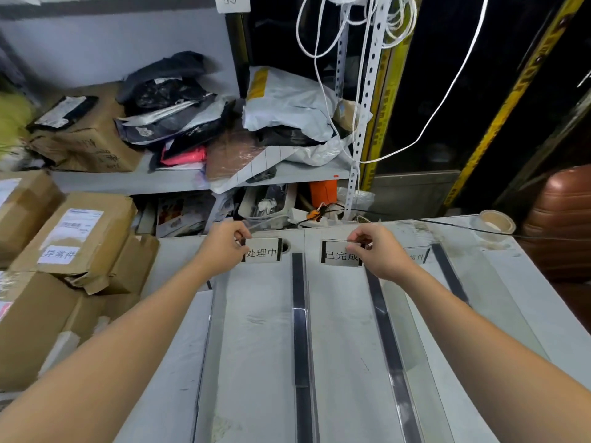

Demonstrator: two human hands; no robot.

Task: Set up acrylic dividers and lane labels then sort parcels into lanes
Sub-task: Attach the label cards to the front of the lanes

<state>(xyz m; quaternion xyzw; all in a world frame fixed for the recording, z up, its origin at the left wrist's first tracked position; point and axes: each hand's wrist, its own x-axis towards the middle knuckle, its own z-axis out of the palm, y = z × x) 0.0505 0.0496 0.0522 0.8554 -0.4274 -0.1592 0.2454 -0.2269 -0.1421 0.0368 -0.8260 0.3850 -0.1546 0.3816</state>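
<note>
Clear acrylic dividers with dark base strips (299,318) run lengthwise down the white table (262,346), marking lanes. At the far end stand small white lane labels with black characters. My left hand (224,243) pinches the left edge of the left label (265,251). My right hand (379,251) pinches the right edge of the middle label (340,254). A third label (417,257) stands partly hidden behind my right hand. Parcels lie off the table: cardboard boxes (73,238) at the left and poly mailers (287,103) on the shelf behind.
A roll of clear tape (495,223) sits at the table's far right corner. White cords (367,43) hang from a perforated metal upright. Below the shelf is clutter with a power strip (307,215). A brown suitcase (563,219) stands right of the table.
</note>
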